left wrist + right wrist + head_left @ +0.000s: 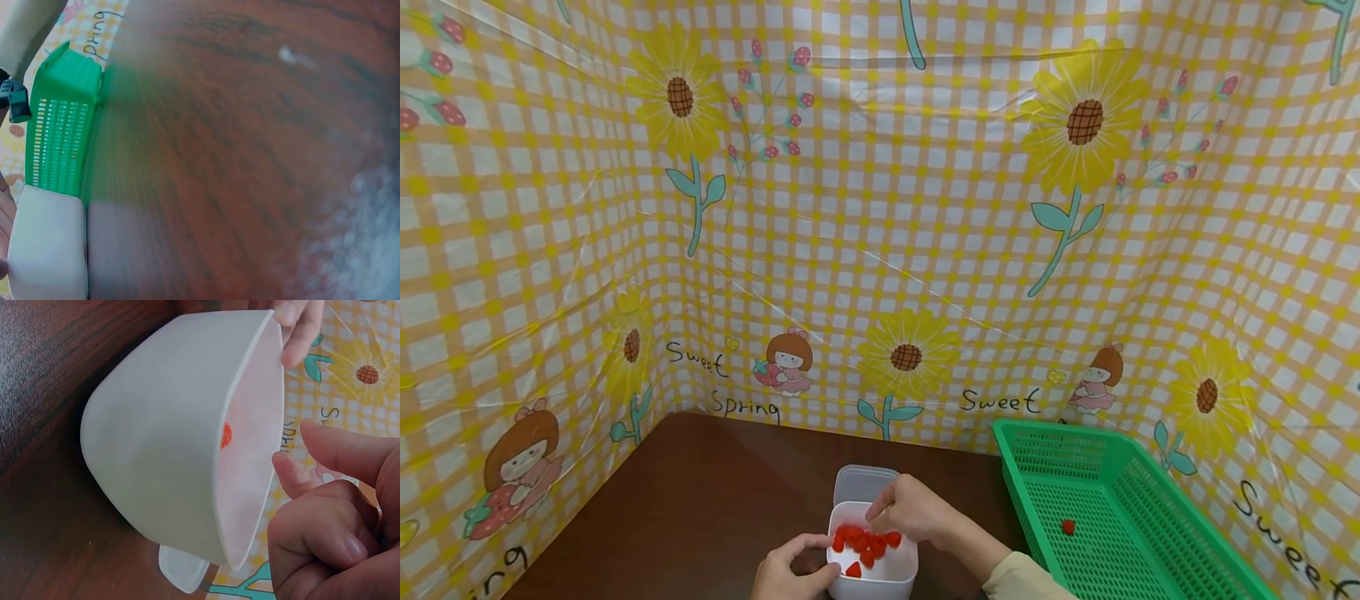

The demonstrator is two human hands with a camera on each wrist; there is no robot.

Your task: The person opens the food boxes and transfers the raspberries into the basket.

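Steadying the white tub (880, 588) on the worktop (715, 500), the left hand (793, 573) grips its rim at the left side, thumb and fingers set around the edge. The right hand (913, 510) is over the tub from the opposite side, one finger pointing down towards the inside; seen from the right wrist, some of its fingers are bent, others reach out, and nothing shows between them, so it appears to have nothing in its grasp.

Judging by where the red pieces (857, 537) lie, the work looks well advanced. A cluster of them sits in the tub, bunched mostly in the middle and towards the left, with one piece nearer the close wall. They overlap, so an exact count is hard to make.

A single red piece (1068, 527) lies on the mesh floor of the green basket (1120, 517) to the right, apart from the rest; it seems the only one left outside the tub. The pale lid (863, 483) is off the tub's mouth, behind its far edge; whether it is hinged there or loose cannot be told. Covering the tub is thus not done.
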